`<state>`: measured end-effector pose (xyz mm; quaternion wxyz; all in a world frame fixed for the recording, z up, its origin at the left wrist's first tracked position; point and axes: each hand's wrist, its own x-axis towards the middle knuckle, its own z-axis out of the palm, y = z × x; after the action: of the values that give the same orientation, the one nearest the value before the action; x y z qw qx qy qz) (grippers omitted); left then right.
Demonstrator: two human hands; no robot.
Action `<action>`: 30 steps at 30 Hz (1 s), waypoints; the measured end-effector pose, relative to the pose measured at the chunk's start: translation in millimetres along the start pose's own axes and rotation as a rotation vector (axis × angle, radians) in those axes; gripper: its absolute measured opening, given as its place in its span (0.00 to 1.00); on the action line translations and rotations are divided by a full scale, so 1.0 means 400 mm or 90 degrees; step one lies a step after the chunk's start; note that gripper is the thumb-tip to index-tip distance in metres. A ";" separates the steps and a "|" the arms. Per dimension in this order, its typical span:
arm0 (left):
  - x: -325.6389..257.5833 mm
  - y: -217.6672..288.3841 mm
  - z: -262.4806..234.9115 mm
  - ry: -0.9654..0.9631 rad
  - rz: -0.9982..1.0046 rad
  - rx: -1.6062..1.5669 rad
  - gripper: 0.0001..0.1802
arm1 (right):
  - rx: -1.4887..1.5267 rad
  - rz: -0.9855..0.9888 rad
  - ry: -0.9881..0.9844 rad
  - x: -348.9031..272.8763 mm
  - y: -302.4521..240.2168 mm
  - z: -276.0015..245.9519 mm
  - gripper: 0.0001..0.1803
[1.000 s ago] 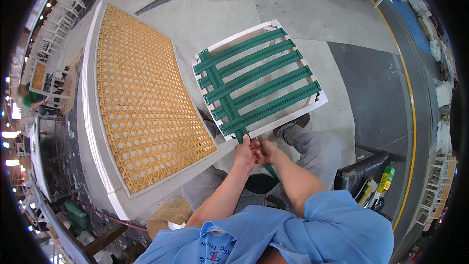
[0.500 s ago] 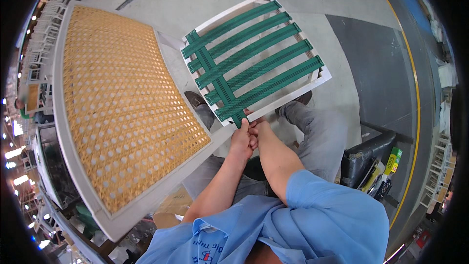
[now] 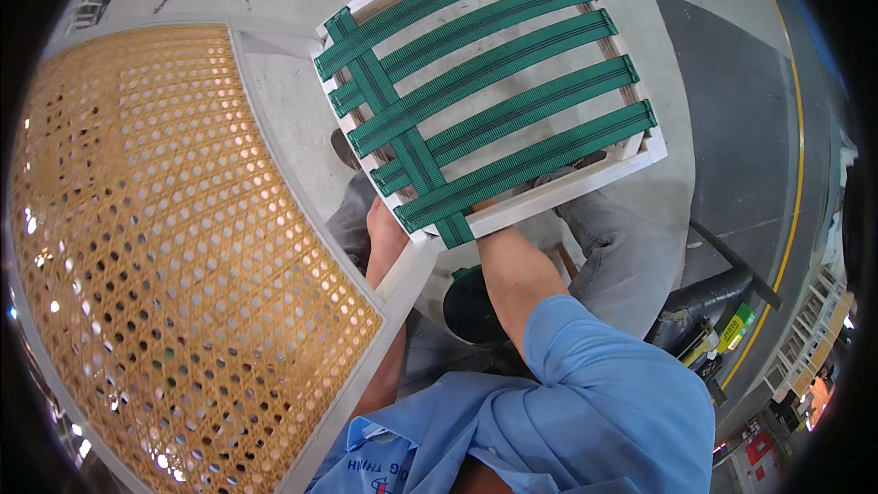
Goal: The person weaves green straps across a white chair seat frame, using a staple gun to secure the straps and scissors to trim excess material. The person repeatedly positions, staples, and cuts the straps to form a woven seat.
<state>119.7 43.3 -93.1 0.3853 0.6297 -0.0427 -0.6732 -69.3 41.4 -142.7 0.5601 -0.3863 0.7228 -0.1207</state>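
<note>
A white wooden chair frame (image 3: 530, 209) is held up over my knees. Several green webbing straps (image 3: 521, 59) cross its seat, and one crosswise green strap (image 3: 409, 151) is woven through them near the backrest. That strap's loose end lies over the near rail. My left hand (image 3: 384, 227) is beside the seat's backrest-side rail, partly behind the chair's post, its fingers hidden. My right hand (image 3: 483, 205) reaches under the near rail beside the strap end; only a little skin shows through the gap, and its fingers are hidden.
The chair's woven cane backrest (image 3: 183, 247) fills the left side. Below the seat, between my legs, is a dark green round object (image 3: 471, 306). At right a black padded bench (image 3: 700, 302) stands beside a green and yellow box (image 3: 734, 327). A yellow line (image 3: 794, 174) runs along the floor.
The chair has come up closer and its backrest has swung further left. Both hands have left the strap's end on top and moved to the side of and beneath the seat frame.
</note>
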 end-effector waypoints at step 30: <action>-0.010 -0.042 0.017 0.045 -0.027 0.069 0.14 | -0.236 -0.103 -0.032 0.072 0.066 -0.014 0.27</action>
<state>105.6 54.4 -97.5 0.3375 0.6739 -0.0524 -0.6552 -87.6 37.8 -177.6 0.4858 -0.5422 0.6853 -0.0204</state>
